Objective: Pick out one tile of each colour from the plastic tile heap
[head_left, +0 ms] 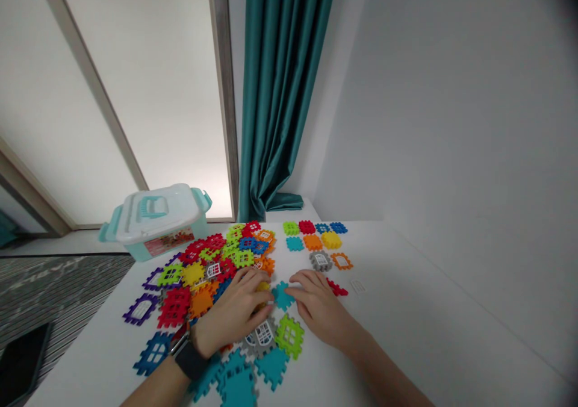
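Observation:
My left hand (239, 307), with a dark watch on its wrist, is curled over a yellow interlocking plastic tile (263, 286), which is mostly hidden under the fingers. Facing it, my right hand (323, 307) has its thumb and fingertips on the edge of a turquoise interlocking tile (282, 297). Just below the hands are a lime-green window tile (289, 336) and a grey tile with white window panes (262, 336). A red tile (336, 288) is partly covered behind my right hand. More turquoise tiles (272, 366) are scattered near the table's front edge.
A heap of mixed coloured tiles (176, 306) spreads across the table's left side. Small rows of tiles (312, 242) lie at the back right, with a white window insert (357, 286) nearby. A lidded storage box (158, 214) stands at the back left, and a teal curtain (280, 94) hangs behind.

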